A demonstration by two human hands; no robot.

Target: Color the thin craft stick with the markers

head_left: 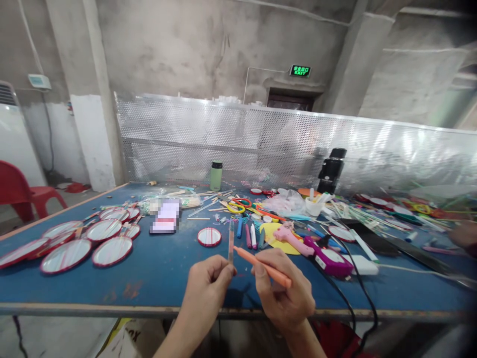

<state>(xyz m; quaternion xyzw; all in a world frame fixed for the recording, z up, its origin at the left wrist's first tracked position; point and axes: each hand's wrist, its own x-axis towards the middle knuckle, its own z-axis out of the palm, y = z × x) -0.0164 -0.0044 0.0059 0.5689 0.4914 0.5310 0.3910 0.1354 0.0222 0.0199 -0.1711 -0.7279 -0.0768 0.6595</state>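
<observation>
Blue tabletop (156, 283): red-rimmed discs (112, 251) at left, phone (166, 219), markers (248, 235) mid-table, green bottle (216, 178) upright behind.

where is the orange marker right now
In the head view, right of centre and low, the orange marker is held in the right hand, its tip by the thin stick in the left hand.

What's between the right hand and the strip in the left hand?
The orange pen: its front end points from the right hand toward the strip, in the head view.
</observation>
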